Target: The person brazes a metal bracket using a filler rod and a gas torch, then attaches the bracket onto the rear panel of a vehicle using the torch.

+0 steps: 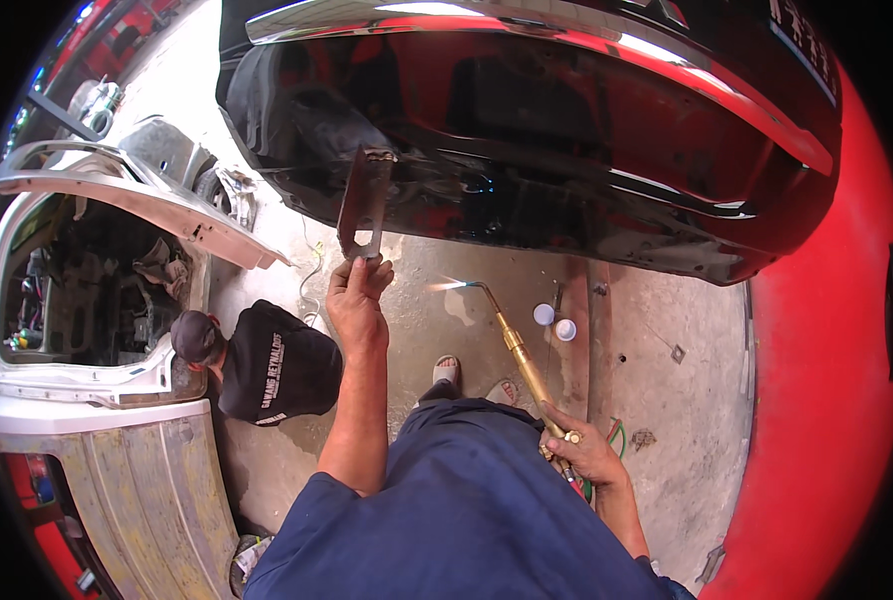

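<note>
My left hand (pixel 359 305) grips the lower end of a flat rusty metal bracket (pixel 369 200) with a cut-out hole near my fingers. The bracket's upper end meets the lower part of a glossy black car panel (pixel 526 120), where the surface looks dull and scorched. My right hand (pixel 583 447) is closed around the handle of a brass gas torch (pixel 526 365). From the torch's bent tip a small flame (pixel 453 286) points left, below the panel and apart from the bracket. Red and green hoses run from the torch's rear beside my right hand.
A person in a black shirt (pixel 284 365) and cap crouches at left, beside a stripped white car body (pixel 96 385). Two small white cups (pixel 565 330) stand on the concrete floor (pixel 676 430). A large red surface (pixel 816 400) curves along the right. A cable (pixel 313 280) lies behind my left hand.
</note>
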A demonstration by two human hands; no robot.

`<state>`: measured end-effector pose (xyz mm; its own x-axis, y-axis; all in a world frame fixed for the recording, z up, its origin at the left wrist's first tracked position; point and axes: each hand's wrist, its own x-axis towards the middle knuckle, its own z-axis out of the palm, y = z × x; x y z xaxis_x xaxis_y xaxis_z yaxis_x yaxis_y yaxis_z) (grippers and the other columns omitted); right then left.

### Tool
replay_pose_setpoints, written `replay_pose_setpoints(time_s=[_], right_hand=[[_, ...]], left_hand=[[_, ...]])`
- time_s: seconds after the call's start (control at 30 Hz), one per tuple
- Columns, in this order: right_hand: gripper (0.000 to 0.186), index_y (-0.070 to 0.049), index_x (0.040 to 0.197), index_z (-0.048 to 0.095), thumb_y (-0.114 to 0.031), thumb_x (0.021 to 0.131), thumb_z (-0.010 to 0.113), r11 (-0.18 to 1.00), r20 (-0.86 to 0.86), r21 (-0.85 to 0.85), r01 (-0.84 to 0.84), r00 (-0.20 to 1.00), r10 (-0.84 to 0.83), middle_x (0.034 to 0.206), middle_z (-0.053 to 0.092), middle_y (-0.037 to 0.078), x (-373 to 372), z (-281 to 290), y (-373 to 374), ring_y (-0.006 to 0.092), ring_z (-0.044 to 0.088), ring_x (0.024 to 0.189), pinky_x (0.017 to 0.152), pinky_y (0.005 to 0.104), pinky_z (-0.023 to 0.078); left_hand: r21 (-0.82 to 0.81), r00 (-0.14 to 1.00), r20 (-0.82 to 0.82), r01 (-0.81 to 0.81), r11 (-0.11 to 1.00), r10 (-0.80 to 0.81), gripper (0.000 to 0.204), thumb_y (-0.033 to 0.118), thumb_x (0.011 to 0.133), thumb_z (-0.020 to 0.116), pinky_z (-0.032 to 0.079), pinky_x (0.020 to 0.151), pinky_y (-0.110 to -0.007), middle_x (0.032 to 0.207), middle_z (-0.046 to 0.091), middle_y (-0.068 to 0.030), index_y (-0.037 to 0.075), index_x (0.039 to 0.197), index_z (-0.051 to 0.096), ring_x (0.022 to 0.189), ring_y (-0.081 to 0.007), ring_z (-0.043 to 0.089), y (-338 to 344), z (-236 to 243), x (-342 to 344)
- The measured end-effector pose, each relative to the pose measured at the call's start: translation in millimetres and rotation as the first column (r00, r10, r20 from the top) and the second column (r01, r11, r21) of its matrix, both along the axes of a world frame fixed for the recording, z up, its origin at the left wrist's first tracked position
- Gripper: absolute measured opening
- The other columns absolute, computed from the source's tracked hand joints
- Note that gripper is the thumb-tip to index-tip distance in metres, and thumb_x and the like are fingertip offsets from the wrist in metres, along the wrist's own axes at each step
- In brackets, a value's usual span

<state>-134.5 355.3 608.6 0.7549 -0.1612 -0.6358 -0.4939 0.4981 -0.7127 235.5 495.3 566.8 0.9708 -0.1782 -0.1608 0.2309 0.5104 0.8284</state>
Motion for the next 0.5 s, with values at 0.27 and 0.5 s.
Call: replay_pose_setpoints(time_s=[0.27, 0.5], right_hand=[[0.067, -0.008, 0.154, 0.04, -0.019, 0.095, 0.07, 0.999, 0.012, -0.03, -0.038, 0.999, 0.039, 0.084, 0.059, 0.003, 6.9, -0.1, -1.0, 0.0104, 0.056, 0.058, 0.048, 0.0242, 0.046], [0.066, -0.008, 0.154, 0.04, -0.02, 0.096, 0.07, 0.998, 0.012, -0.039, -0.056, 0.998, 0.056, 0.084, 0.06, 0.003, 7.9, -1.4, -2.4, 0.0102, 0.056, 0.058, 0.049, 0.0241, 0.046]], left_hand=[[0.035, 0.998, -0.007, 0.065, 0.997, -0.064, 0.022, 0.016, 0.102, 0.06, 0.061, 0.08, -0.036, 0.099, 0.071, -0.0185, -0.004, 0.11, 0.054, 0.085, -0.0262, 0.073, 1.0, -5.0, -2.1], [0.054, 0.997, 0.027, 0.071, 0.996, -0.072, 0.025, 0.022, 0.104, 0.057, 0.061, 0.079, -0.036, 0.096, 0.072, -0.0183, -0.003, 0.107, 0.056, 0.084, -0.0258, 0.074, 0.3, -4.0, -0.4]])
